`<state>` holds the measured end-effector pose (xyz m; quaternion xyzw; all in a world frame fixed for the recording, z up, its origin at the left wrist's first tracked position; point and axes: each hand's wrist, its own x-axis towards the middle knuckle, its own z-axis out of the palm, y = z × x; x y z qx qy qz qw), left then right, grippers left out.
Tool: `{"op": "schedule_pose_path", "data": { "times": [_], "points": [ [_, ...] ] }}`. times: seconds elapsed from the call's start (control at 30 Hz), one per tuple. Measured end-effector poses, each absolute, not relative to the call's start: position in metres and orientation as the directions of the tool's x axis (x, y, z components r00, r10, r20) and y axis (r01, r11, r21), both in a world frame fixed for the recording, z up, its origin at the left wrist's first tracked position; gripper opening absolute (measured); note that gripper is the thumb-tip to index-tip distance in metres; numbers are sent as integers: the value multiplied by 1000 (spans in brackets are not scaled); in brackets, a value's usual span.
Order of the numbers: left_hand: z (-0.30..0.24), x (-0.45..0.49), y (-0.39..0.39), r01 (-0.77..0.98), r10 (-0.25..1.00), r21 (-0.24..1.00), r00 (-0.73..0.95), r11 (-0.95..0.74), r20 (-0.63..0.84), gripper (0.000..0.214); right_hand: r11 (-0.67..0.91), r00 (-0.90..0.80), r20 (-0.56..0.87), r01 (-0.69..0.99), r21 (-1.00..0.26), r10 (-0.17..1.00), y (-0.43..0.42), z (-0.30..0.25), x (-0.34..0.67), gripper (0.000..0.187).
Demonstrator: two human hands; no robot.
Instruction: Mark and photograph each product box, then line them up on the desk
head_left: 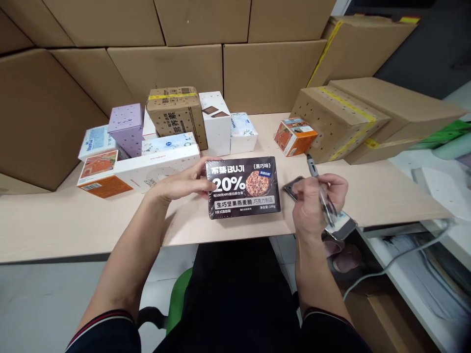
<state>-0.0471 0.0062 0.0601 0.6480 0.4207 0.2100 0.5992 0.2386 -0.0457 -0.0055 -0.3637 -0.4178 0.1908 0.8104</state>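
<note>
Nearest the camera is the person's dark-clothed lap [239,299], at six o'clock of the black box [243,211]. At twelve, across the back, rises a wall of brown cartons [272,73], behind the pale desk [66,225]. On the desk, a long white carton [165,162] sits at ten o'clock and an orange box [296,137] between one and two. The black box lies flat between the hands, near the front edge, its long axis running roughly nine to three and its printed face up. The left hand [186,181] is the nearer, gripping its left end at nine, thumb on top. The right hand [309,211] is apart from it at three, closed around a slim grey pen [327,205]. A phone [346,229] lies at four, by the desk's edge. The front edge runs just below the box at six; a narrow strip of desk separates the box's right end from the right hand, while a broader stretch shows at eight, beyond the left forearm.
</note>
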Motion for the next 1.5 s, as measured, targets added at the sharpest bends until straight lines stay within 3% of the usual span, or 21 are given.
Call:
{"op": "schedule_pose_path", "data": {
  "times": [0.13, 0.23, 0.37, 0.53, 1.03, 1.5],
  "points": [
    [52, -38, 7, 271, 815, 956, 526, 109, -242, 79, 642, 476, 535, -84, -762, 698, -52, 10, 234, 15],
    [49, -29, 4, 246, 841, 959, 482, 140, -246, 78, 497, 272, 477, -6, -868, 836, -53, 23, 229, 22],
    [48, -21, 3, 243, 854, 953, 442, 183, -276, 72, 390, 130, 403, 115, -914, 906, -38, 32, 222, 23],
    [43, -20, 4, 181, 850, 960, 449, 214, -275, 64, 356, 155, 379, 158, -921, 912, -20, 28, 218, 12],
    [48, -16, -2, 209, 881, 973, 438, 97, -182, 62, 408, 64, 443, 293, -865, 894, -18, 16, 221, 25],
    [45, -18, -1, 214, 882, 975, 446, 64, -156, 60, 416, 63, 465, 354, -838, 883, -20, 15, 221, 21]
  ]
}}
